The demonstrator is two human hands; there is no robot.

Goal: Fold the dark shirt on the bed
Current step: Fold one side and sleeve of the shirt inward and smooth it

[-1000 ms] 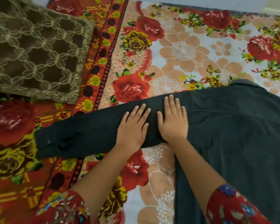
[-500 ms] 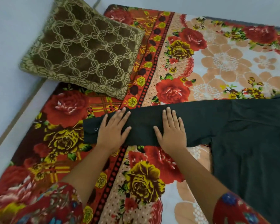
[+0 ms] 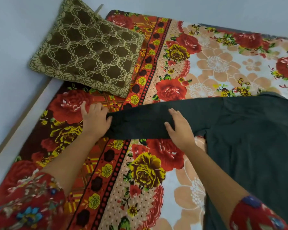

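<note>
**Sleeve being laid out, no fold made yet**

Head view, the only feed I am getting from the rig.

1. Dark shirt [image 3: 249, 138]: lying flat on the floral bed [image 3: 214, 63]. Its body is filling the right side and running off the lower and right edges. I am seeing no fold in the body.
2. Sleeve [image 3: 140, 123]: stretching leftward from the body across the bed's red border band. It is mostly smooth, narrowing and bunching at its outer end.
3. Left hand [image 3: 95, 121]: covering that outer end, with the thumb lying against the cloth and the cuff hidden beneath the palm. The hand is blurring, so I cannot tell whether the fingers are closing on the cuff or only pressing it.
4. Right hand [image 3: 179, 128]: lying flat on the sleeve close to the armpit, fingers straight, thumb spread, holding nothing. The two hands are sitting well apart, one toward each end of the sleeve.
5. Cushion [image 3: 88, 52]: brown and patterned, resting at the bed's far left corner, apart from the shirt.

Progress, as I am judging it: the shirt is spread and this sleeve is laid out, so the job is at an early stage. Bringing the sleeve in over the body, dealing with the other side (out of frame) and folding the body are all remaining.
</note>
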